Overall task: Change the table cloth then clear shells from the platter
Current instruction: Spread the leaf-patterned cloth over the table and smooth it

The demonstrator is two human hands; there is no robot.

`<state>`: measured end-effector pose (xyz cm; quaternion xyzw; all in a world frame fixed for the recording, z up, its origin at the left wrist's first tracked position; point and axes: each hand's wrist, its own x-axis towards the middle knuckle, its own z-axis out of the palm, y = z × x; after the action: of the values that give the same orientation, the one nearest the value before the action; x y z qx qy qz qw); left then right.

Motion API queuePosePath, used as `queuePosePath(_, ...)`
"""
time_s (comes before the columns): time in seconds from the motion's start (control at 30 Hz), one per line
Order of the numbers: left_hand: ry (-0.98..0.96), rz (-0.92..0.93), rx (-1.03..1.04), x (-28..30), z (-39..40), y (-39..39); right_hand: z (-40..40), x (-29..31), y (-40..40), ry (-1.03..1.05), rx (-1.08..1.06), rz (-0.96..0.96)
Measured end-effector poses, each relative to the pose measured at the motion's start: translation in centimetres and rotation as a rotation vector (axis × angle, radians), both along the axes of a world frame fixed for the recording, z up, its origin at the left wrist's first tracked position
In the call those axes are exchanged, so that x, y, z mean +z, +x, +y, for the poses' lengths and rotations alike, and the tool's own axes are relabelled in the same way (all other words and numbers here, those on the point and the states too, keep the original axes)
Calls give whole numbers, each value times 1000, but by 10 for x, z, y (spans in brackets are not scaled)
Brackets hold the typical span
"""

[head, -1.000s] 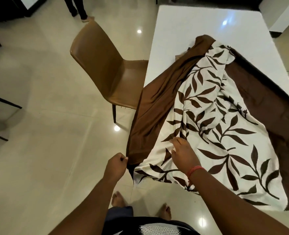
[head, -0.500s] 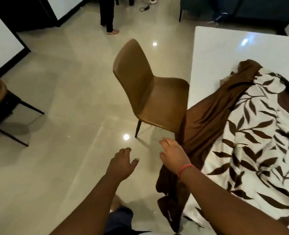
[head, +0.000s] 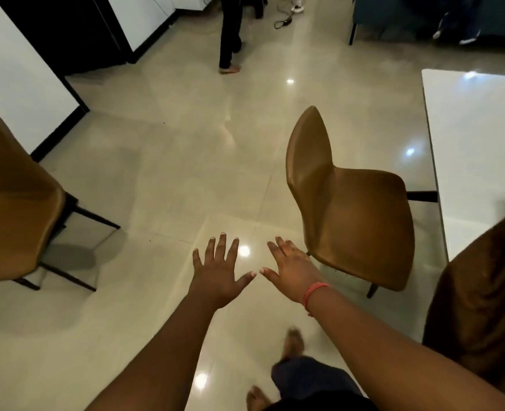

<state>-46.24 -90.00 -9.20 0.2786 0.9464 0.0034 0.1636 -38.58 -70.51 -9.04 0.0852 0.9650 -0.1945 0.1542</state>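
Observation:
The brown table cloth (head: 482, 301) hangs over the corner of the white table (head: 477, 149) at the right edge of the view; only its brown border and a scrap of the leaf print show. My left hand (head: 220, 269) is stretched out over the floor with fingers spread, holding nothing. My right hand (head: 293, 266), with a red band at the wrist, is also spread and empty, just left of a brown chair's seat edge. Both hands are well left of the cloth. No platter or shells are in view.
A brown chair (head: 349, 209) stands beside the table, its back toward me. A second brown chair (head: 14, 203) stands at the far left. A person's legs (head: 230, 34) are on the glossy tiled floor at the back. A cable (head: 287, 16) lies there too.
Both hands let go of the cloth and now reach forward open. The view swung left, so the table and cloth slid to the right edge.

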Motion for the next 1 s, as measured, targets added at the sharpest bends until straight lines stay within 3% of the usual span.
queuePosePath(0.5, -51, 113, 245, 44, 23, -322, 42, 26, -355, 23, 103, 126)
queuePosePath(0.7, -47, 144, 149, 36, 55, -477, 74, 14, -495, 122, 22, 121)
queuePosePath(1.0, -42, 126, -162, 52, 151, -694, 140, 32, -648, 112, -311, 93)
